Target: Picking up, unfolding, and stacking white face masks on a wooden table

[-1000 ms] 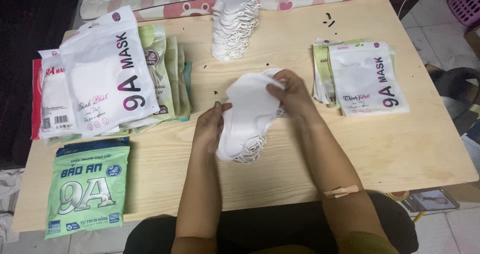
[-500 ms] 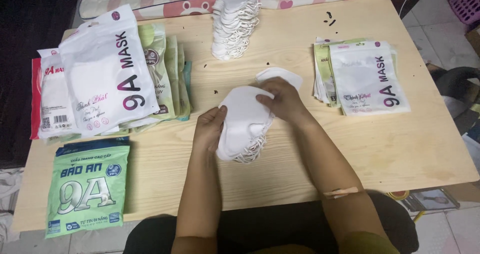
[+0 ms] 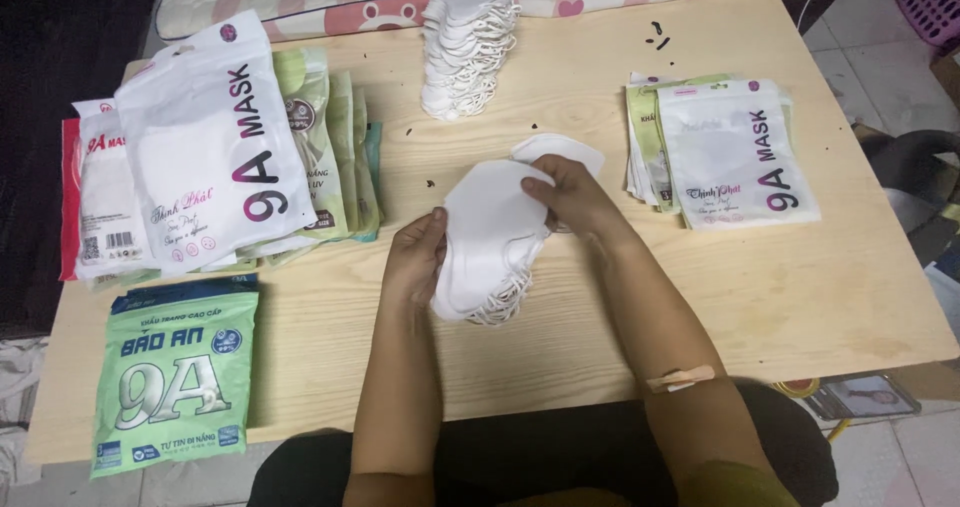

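A small stack of white face masks (image 3: 490,237) sits between the person's two hands above the middle of the light wooden table (image 3: 640,297), its tangle of white ear loops hanging at the lower edge, nearest the person. The left hand (image 3: 415,257) grips the stack's left side, the fingers curled together around its edge with the thumb on top. The right hand (image 3: 572,199) lies over the upper right corner, fingers pressed together and pinching the top mask against the pile. Just beyond the right fingertips, partly under that hand, a single white mask (image 3: 565,150) lies flat on the wood.

Farther from the fingers, toward the table's far edge, stands a tall pile of white masks (image 3: 462,52) with loops dangling on its right side. To the right of the right hand, well apart, rests a stack of flat white and pale green mask pouches (image 3: 725,152). To the left of the left hand, a larger fanned heap of white and green mask pouches (image 3: 215,157) covers that end of the table. Nearer the person than that heap lies a green mask packet (image 3: 175,372). A beige adhesive bandage (image 3: 680,378) is stuck on the right forearm.
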